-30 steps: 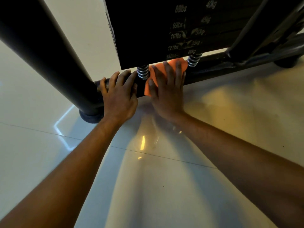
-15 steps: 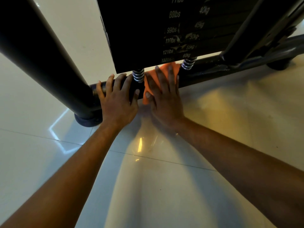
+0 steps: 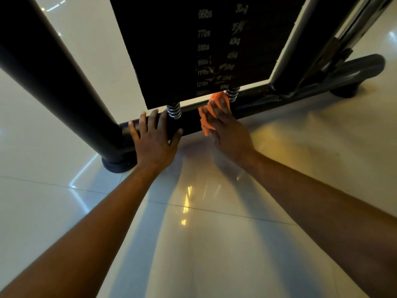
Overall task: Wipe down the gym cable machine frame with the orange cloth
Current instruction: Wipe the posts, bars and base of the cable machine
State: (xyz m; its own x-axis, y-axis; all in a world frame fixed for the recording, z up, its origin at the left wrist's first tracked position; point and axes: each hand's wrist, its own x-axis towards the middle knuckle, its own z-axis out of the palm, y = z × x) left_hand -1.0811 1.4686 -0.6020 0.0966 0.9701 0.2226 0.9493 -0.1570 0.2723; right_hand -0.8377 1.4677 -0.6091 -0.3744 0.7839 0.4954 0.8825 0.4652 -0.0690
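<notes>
We are down low by the bottom of the gym cable machine, and our right hand (image 3: 227, 127) presses the orange cloth (image 3: 205, 117) flat on the black bottom bar (image 3: 279, 100) of the frame. Our fingers on that hand are straight and spread out, so the grip is not closed around the cloth; it just pushes the cloth down on the bar. The cloth sits right under the weight stack (image 3: 193, 50), just beside the right spring (image 3: 232, 93), and part of it hangs over the near side of the bar toward the shiny tiled floor (image 3: 193, 244). Our left hand (image 3: 153, 139) rests on the same bar, close to the left spring (image 3: 174, 110) and the big black post (image 3: 53, 72). Its fingers are loose and spread too, and it holds nothing. The bar runs long from left to right, going up a bit toward the far foot (image 3: 345, 91) on the right. The cloth is under the right hand, so that hand is the one to do the wiping. We think the next rub should slide along the bar, sideways, not across it. The right spring stands in the way, so the cloth may catch there.
</notes>
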